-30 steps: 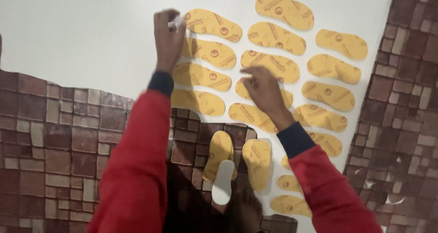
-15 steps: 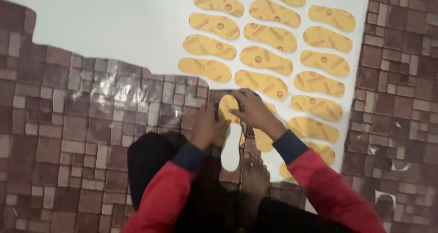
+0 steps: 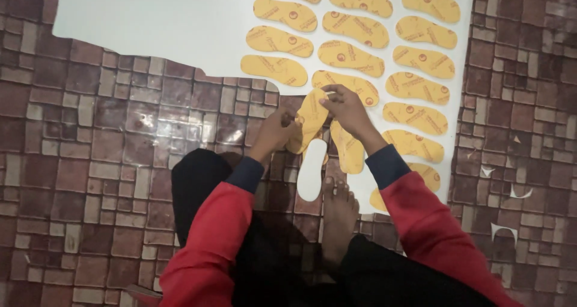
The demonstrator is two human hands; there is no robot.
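Note:
Both hands hold one yellow shoe insole (image 3: 310, 119) above the floor in front of me. My left hand (image 3: 275, 132) grips its lower left edge and my right hand (image 3: 345, 110) pinches its upper end. Just under it lie a white insole-shaped piece (image 3: 312, 170) and another yellow insole (image 3: 348, 152). Several yellow insoles (image 3: 351, 55) lie in rows on a white sheet (image 3: 156, 18) beyond my hands. My sleeves are red with dark cuffs.
The floor is a brown brick-patterned covering (image 3: 90, 162) around the white sheet. My bare foot (image 3: 336, 214) rests on it below the white piece, between dark trouser legs. Small white scraps (image 3: 511, 211) lie at the right.
My hands came down from the far rows, where the left reached up, to the near edge of the sheet and both closed on one yellow insole. The view shifted left.

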